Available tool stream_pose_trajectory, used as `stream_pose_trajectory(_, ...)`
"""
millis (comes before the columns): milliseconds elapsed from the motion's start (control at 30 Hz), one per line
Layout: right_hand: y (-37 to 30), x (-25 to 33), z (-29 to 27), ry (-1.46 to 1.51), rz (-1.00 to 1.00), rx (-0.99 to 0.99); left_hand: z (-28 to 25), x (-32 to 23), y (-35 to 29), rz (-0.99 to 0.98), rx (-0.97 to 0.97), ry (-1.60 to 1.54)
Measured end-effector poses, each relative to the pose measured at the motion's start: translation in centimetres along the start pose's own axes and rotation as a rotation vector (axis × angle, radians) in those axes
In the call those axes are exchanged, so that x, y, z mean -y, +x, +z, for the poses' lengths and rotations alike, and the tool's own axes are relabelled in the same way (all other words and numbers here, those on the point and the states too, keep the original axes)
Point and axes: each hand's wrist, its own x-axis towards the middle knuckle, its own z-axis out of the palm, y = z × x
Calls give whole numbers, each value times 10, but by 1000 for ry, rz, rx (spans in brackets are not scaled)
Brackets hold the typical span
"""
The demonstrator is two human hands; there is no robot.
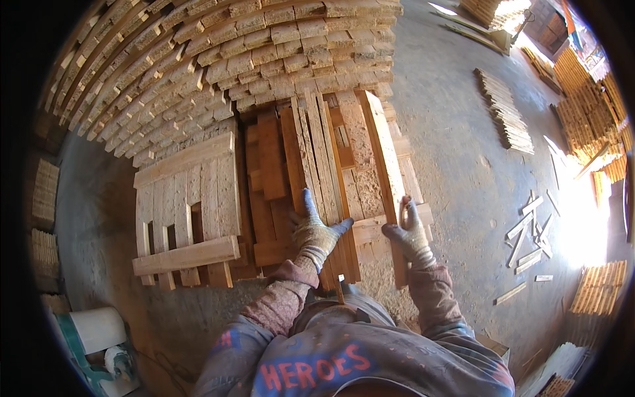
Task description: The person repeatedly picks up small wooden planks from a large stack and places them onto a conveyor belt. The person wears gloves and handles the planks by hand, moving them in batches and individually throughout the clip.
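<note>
- Plank point(382, 152), long and pale, lies in front of the worker, right of a bundle of boards point(317, 159) and over a slatted panel point(370, 230).
- Right hand point(413, 235), gloved and partly closed: its thumb is at the plank's left side and its fingers at the right, so it seems to have hold of the plank toward the near end.
- Left hand point(317, 235), also gloved, is spread wide across the bundle, index finger stretched forward and thumb out to the right. Whether it grips those boards or only rests on them, I cannot tell.
- Step in hand, as I judge it: handling loose lengths, with 1 plank kept apart from the bundle.
- Next move, I'd say, calls for a firm right-hand pinch and an eye on the far end; held at 1 spot, wood this long could swing.
- Long axis: it runs away from the worker, far end toward the tall stack point(284, 40) and leaning slightly left, near end beside the right wrist. By eye, the bundle lies roughly parallel, with a gap between the 2.
</note>
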Motion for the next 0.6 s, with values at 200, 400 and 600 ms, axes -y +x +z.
stream_pose_trajectory(200,29,18,73,451,421,300,25,54,34,224,-75,-612)
stream_pose_trajectory(400,70,-9,97,354,537,455,36,86,57,118,112,-1089)
stream_pose_trajectory(600,30,19,88,-60,79,715,38,130,29,106,238,-1054)
